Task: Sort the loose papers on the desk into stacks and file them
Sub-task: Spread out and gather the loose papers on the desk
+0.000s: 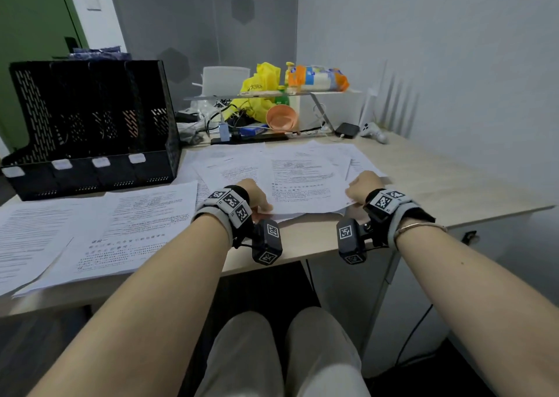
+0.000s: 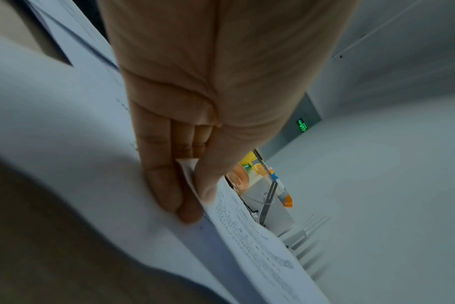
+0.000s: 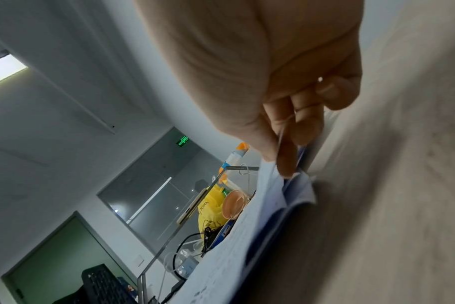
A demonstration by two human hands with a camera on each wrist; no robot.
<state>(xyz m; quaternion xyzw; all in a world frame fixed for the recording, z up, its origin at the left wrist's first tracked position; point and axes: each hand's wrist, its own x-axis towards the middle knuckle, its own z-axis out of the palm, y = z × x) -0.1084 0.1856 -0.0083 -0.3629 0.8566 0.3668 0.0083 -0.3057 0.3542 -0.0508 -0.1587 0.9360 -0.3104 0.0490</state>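
A printed sheet (image 1: 305, 191) lies atop a spread of loose papers (image 1: 242, 163) in the middle of the desk. My left hand (image 1: 257, 200) pinches its near left corner; in the left wrist view the thumb and fingers (image 2: 166, 185) clamp the paper edge (image 2: 187, 166). My right hand (image 1: 363, 186) pinches the sheet's near right edge, and the right wrist view shows the thumb and fingers (image 3: 286, 160) closed on the paper (image 3: 273, 197). More printed pages (image 1: 121, 230) lie at the near left. A black mesh file holder (image 1: 90, 130) stands at the back left.
At the back sit a clear riser shelf (image 1: 272, 95) with a yellow bag (image 1: 260, 85), an orange bowl (image 1: 282, 118), cables and a black box (image 1: 348, 130). A white game controller (image 1: 373, 131) lies at the back right. The desk front edge (image 1: 302, 257) is just under my wrists.
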